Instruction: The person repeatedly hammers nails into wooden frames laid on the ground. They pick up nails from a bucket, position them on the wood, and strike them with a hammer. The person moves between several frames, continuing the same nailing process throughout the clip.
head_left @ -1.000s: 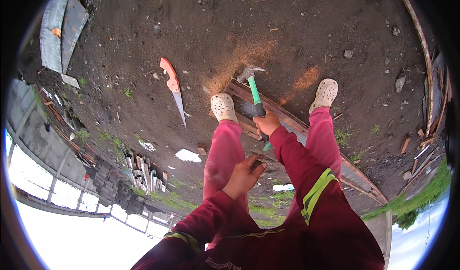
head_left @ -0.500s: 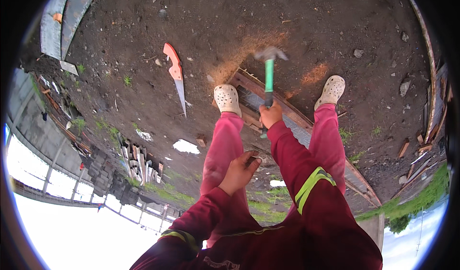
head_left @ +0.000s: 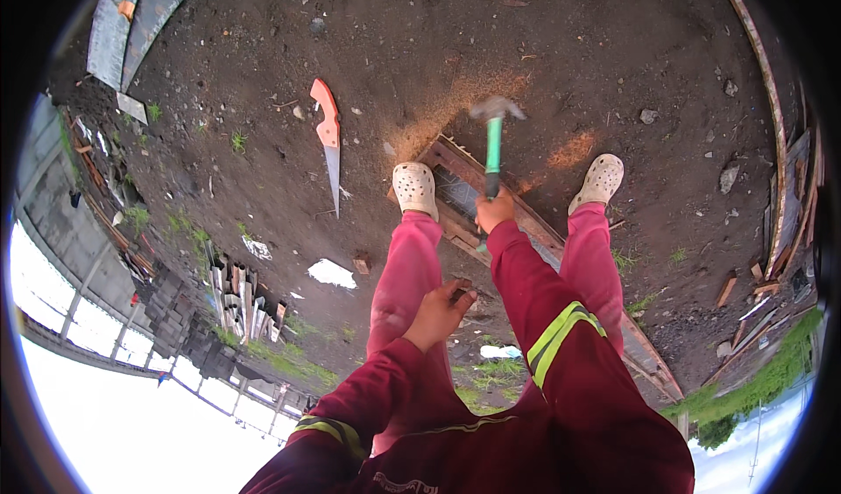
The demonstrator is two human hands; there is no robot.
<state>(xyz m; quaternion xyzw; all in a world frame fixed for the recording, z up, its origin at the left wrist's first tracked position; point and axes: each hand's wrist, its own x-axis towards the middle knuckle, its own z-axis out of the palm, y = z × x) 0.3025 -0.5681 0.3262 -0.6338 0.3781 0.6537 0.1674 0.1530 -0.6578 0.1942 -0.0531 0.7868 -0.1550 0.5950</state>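
Nearest me is my left hand, its fingers half curled and the thumb close to the forefinger; whether anything small is pinched there I cannot tell. My right hand is wrapped round the dark grip of the hammer, fingers closed firmly, with a bit of green butt showing behind them. To handle it well, I'd say, I should keep that low grip, hold my wrist steady, let the head's weight work and meet the surface square, with my left fingers out of its line, as they are now. The hammer is between my shoes, over the long right edge of the frame, its head past that edge; how high, I cannot tell. Its long axis runs almost straight away from me, leaning barely right, head foremost; the head lies crosswise, blurred, its tapering end seemingly to my right. The frame slants from a far left corner back past my right leg. My left shoe is at its left edge, on it or beside it I can't say; my right shoe stands on the dirt. Farther left lies a saw, blade toward me, and beyond the frame's far corner is sawdust.
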